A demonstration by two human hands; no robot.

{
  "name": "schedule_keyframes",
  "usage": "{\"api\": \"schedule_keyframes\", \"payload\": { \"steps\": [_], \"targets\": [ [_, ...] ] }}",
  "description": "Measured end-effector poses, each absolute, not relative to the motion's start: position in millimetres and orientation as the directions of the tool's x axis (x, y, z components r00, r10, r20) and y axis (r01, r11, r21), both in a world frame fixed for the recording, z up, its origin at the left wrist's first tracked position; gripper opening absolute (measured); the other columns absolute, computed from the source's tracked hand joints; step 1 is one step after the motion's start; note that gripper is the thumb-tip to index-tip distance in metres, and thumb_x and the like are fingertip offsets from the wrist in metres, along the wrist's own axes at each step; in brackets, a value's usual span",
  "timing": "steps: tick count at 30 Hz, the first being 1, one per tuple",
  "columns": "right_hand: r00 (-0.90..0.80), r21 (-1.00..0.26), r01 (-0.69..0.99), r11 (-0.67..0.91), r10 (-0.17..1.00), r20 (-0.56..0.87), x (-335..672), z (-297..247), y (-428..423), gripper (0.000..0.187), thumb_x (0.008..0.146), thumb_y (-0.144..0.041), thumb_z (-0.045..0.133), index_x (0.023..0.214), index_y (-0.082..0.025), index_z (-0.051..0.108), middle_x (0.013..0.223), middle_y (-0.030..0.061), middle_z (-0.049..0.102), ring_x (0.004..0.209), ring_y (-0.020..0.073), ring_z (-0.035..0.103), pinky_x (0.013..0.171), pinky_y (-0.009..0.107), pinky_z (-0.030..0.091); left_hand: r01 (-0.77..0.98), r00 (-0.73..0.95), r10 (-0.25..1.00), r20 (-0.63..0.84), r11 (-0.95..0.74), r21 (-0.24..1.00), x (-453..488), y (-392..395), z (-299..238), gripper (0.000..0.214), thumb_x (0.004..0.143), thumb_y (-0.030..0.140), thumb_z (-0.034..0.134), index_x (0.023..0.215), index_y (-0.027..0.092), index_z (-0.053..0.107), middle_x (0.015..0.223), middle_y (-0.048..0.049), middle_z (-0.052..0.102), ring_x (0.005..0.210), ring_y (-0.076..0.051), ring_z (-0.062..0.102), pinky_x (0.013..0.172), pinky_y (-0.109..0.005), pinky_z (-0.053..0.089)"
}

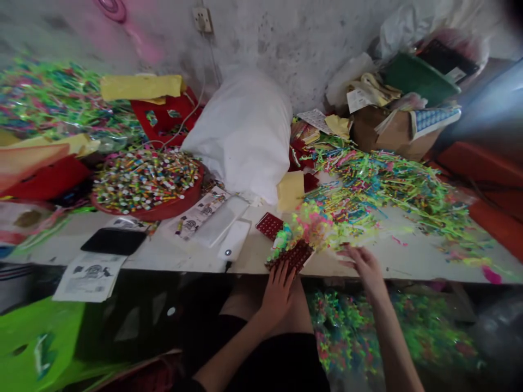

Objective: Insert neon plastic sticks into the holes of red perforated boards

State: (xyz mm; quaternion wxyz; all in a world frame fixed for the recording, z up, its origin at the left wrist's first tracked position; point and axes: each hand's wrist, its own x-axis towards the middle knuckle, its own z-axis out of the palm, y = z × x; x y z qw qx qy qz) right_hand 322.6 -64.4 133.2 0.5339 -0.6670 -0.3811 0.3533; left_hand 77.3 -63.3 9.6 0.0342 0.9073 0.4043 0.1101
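Observation:
My left hand (pixel 278 291) holds a dark red card with rows of pale dots (pixel 292 256) at the table's front edge, fingers curled under it. A cluster of small neon pieces sits on the card's top end. My right hand (pixel 363 265) rests just to its right, fingers spread flat on the table beside the big heap of neon pink, green and yellow plastic pieces (pixel 368 190). A second red dotted card (pixel 269 225) lies a little further back on the table.
A red tray full of coloured sticks (pixel 149 182) stands at the left, a bulging white bag (pixel 245 133) in the middle, a cardboard box (pixel 392 130) at back right. Phones and printed papers (pixel 92 275) lie near the front edge. More neon pieces sit in a bag below the table (pixel 347 337).

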Motion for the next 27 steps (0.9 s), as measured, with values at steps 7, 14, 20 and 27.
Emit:
{"api": "schedule_keyframes", "payload": {
  "steps": [7,14,20,27],
  "targets": [
    [0.274,-0.973,0.142,-0.180,0.952,-0.136,218.0,75.7,-40.4,0.040,0.062,-0.054,0.070,0.070,-0.016,0.062,0.071,0.0086,0.070,0.068,0.0245,0.067,0.061,0.035,0.055,0.744,0.625,0.757,0.189,-0.652,0.150,78.7,-63.3,12.2,0.059,0.086,0.038,0.046,0.140,0.018,0.031,0.147,-0.0124,0.030,0.136,-0.028,0.024,0.110,-0.047,0.019],
    [0.329,-0.943,0.305,-0.131,0.944,-0.025,201.6,46.9,-34.6,0.036,0.072,-0.052,0.060,0.073,-0.016,0.065,0.072,0.0075,0.070,0.066,0.0214,0.064,0.063,0.032,0.050,0.754,0.617,0.768,0.172,-0.640,0.147,79.1,-62.9,8.6,0.053,0.085,0.034,0.045,0.134,0.014,0.040,0.143,-0.0142,0.037,0.133,-0.029,0.029,0.110,-0.048,0.019],
    [0.320,-0.878,0.462,-0.123,0.947,0.035,196.8,48.8,-29.8,0.034,0.076,-0.050,0.055,0.074,-0.017,0.065,0.075,0.0081,0.069,0.069,0.0204,0.062,0.067,0.031,0.048,0.732,0.646,0.755,0.116,-0.655,0.188,79.7,-63.6,11.3,0.055,0.087,0.039,0.043,0.135,0.014,0.038,0.146,-0.0148,0.032,0.135,-0.029,0.025,0.111,-0.050,0.018],
    [0.249,-0.600,0.779,-0.181,0.968,0.031,190.8,62.1,-44.6,0.028,0.083,-0.053,0.050,0.085,-0.031,0.067,0.089,0.0075,0.068,0.084,0.0255,0.064,0.064,0.036,0.052,0.568,0.626,0.764,0.156,-0.585,0.579,69.1,-63.2,33.4,0.042,0.089,0.032,0.046,0.130,0.022,0.045,0.144,-0.0135,0.033,0.130,-0.032,0.033,0.105,-0.056,0.027]
  ]
}}
